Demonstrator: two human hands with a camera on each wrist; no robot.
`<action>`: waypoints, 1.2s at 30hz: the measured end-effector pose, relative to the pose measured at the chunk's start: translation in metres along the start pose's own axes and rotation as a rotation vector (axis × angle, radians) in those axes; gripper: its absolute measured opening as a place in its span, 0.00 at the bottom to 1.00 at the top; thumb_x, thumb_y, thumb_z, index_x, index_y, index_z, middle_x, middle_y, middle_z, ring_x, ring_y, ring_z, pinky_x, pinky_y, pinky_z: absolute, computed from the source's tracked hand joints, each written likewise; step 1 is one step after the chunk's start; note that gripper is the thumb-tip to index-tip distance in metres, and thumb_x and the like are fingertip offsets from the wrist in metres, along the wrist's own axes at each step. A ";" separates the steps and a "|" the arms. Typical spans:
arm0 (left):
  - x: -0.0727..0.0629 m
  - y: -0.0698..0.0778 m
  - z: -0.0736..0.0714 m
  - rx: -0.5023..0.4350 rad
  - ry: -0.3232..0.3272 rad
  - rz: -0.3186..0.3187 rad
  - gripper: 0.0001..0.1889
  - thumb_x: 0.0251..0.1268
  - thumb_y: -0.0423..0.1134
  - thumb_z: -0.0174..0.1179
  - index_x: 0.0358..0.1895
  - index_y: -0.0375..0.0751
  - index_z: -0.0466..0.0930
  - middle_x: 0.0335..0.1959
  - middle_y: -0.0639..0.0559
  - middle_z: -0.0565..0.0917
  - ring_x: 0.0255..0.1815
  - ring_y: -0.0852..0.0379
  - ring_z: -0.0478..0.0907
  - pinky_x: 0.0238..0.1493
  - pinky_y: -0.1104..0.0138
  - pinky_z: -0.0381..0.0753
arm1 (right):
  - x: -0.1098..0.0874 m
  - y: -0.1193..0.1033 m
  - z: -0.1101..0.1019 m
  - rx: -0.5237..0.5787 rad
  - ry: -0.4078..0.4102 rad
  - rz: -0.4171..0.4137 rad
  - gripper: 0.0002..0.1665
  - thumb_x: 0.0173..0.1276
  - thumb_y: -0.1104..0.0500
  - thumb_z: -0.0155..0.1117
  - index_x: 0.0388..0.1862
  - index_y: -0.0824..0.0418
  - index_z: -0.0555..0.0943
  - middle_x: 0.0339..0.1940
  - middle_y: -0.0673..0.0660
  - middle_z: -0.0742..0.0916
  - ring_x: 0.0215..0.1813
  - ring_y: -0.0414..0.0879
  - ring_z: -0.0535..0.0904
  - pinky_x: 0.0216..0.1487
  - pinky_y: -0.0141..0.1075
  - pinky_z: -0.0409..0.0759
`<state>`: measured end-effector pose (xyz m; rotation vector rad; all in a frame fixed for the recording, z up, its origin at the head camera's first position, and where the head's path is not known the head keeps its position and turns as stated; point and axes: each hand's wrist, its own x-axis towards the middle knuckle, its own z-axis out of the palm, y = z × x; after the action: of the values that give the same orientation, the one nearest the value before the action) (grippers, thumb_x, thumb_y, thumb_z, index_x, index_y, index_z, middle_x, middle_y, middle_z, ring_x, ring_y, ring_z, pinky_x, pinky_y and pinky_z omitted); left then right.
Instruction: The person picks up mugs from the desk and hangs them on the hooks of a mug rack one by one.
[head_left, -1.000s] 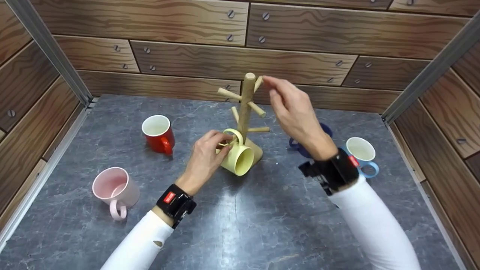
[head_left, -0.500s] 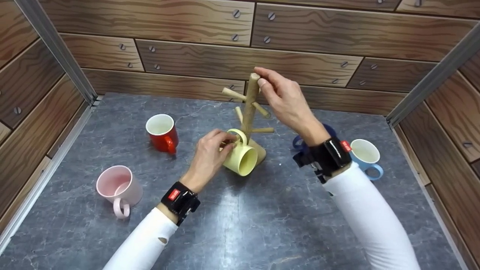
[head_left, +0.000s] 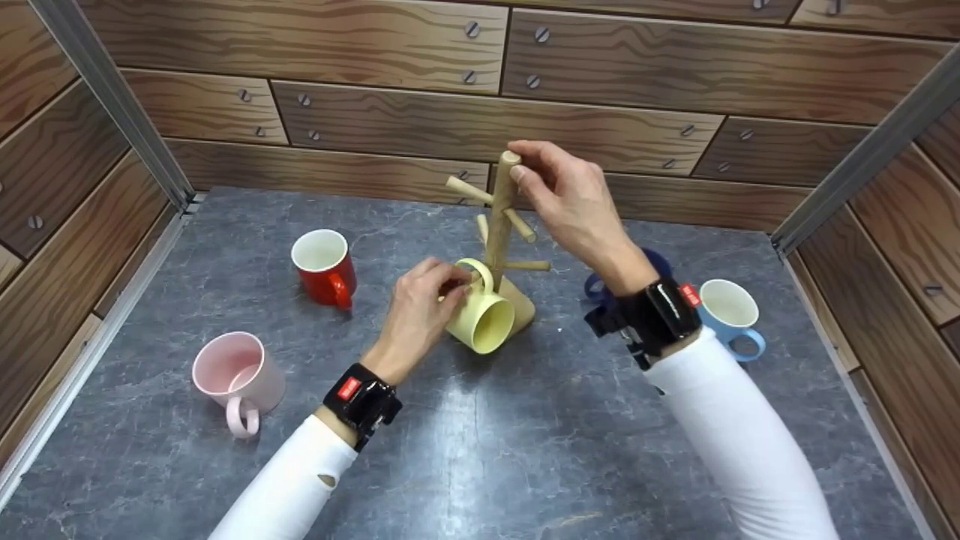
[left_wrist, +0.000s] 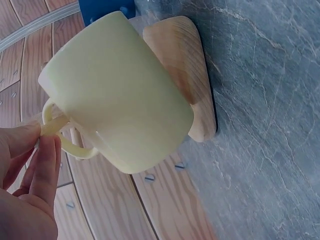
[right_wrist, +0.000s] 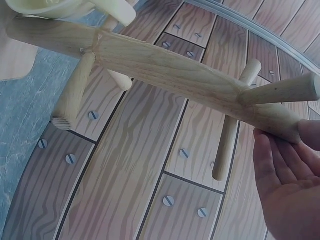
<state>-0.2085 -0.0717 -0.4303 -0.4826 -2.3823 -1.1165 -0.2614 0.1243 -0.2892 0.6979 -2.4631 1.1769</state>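
The left hand [head_left: 421,304] reaches in low at the mug tree's [head_left: 497,244] left, the right hand [head_left: 574,201] up to its top. Around this one tree are five mugs: a yellow mug [head_left: 471,321] hanging by its handle on a low left peg [left_wrist: 57,124], a red mug [head_left: 326,282] and pink mug [head_left: 261,382] standing left, a dark blue mug [head_left: 658,260], partly hidden, and light blue mug [head_left: 712,322] right. The left fingers pinch the peg's end; the right ones pinch the post's top.
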 end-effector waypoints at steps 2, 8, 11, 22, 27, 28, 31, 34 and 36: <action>-0.001 0.001 0.000 -0.003 -0.003 -0.008 0.06 0.61 0.32 0.68 0.41 0.40 0.88 0.36 0.48 0.85 0.39 0.54 0.84 0.43 0.66 0.85 | 0.000 0.000 0.000 0.010 0.000 -0.002 0.18 0.75 0.57 0.60 0.61 0.58 0.81 0.49 0.52 0.89 0.46 0.40 0.84 0.49 0.33 0.81; -0.004 0.005 -0.001 -0.010 0.001 0.002 0.06 0.59 0.32 0.70 0.40 0.40 0.88 0.35 0.49 0.84 0.38 0.54 0.83 0.41 0.69 0.85 | -0.001 -0.001 0.001 0.056 -0.014 0.012 0.19 0.74 0.55 0.62 0.61 0.59 0.80 0.51 0.52 0.88 0.49 0.40 0.84 0.52 0.32 0.82; -0.004 0.007 -0.001 -0.018 0.008 0.014 0.06 0.58 0.32 0.70 0.39 0.40 0.88 0.34 0.49 0.84 0.37 0.55 0.84 0.41 0.69 0.85 | -0.001 -0.002 0.000 0.059 -0.018 0.012 0.20 0.74 0.56 0.62 0.61 0.59 0.80 0.51 0.53 0.88 0.49 0.40 0.85 0.52 0.32 0.83; -0.012 0.018 0.003 -0.010 0.011 0.028 0.06 0.57 0.34 0.72 0.39 0.41 0.89 0.33 0.51 0.84 0.35 0.57 0.84 0.37 0.71 0.84 | -0.003 -0.012 0.001 -0.034 0.018 -0.097 0.18 0.73 0.56 0.63 0.59 0.60 0.83 0.49 0.55 0.86 0.49 0.41 0.84 0.52 0.32 0.83; -0.017 0.023 0.004 0.001 0.002 0.074 0.07 0.57 0.33 0.72 0.39 0.39 0.89 0.35 0.49 0.85 0.35 0.56 0.84 0.36 0.72 0.85 | -0.006 -0.017 0.000 -0.066 0.003 -0.117 0.17 0.74 0.59 0.61 0.59 0.63 0.82 0.48 0.56 0.85 0.48 0.42 0.82 0.51 0.31 0.82; -0.017 0.024 0.004 0.002 -0.003 0.084 0.08 0.57 0.33 0.72 0.40 0.39 0.89 0.35 0.49 0.85 0.35 0.56 0.84 0.36 0.73 0.85 | -0.007 -0.018 0.000 -0.068 -0.005 -0.116 0.18 0.74 0.59 0.61 0.59 0.63 0.82 0.49 0.57 0.85 0.49 0.42 0.82 0.51 0.31 0.82; -0.020 0.028 0.005 0.009 -0.017 0.109 0.08 0.57 0.33 0.71 0.40 0.39 0.90 0.35 0.49 0.85 0.35 0.56 0.84 0.36 0.74 0.85 | -0.009 -0.021 0.000 -0.069 -0.027 -0.110 0.18 0.75 0.60 0.60 0.60 0.63 0.81 0.50 0.57 0.85 0.50 0.42 0.82 0.51 0.32 0.83; -0.022 0.031 0.008 0.024 -0.016 0.134 0.08 0.57 0.32 0.71 0.40 0.40 0.90 0.33 0.50 0.83 0.33 0.57 0.83 0.34 0.74 0.84 | -0.010 -0.022 -0.001 -0.073 -0.047 -0.111 0.19 0.75 0.60 0.60 0.62 0.62 0.81 0.51 0.56 0.84 0.50 0.43 0.82 0.52 0.33 0.83; -0.023 0.033 0.011 0.039 -0.007 0.153 0.08 0.57 0.31 0.71 0.41 0.40 0.90 0.32 0.51 0.82 0.32 0.58 0.83 0.33 0.73 0.84 | -0.011 -0.022 -0.002 -0.077 -0.053 -0.112 0.19 0.75 0.60 0.60 0.62 0.61 0.80 0.51 0.56 0.84 0.50 0.43 0.82 0.51 0.34 0.82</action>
<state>-0.1761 -0.0461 -0.4284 -0.6438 -2.3245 -1.0003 -0.2402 0.1170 -0.2792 0.8430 -2.4619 1.0293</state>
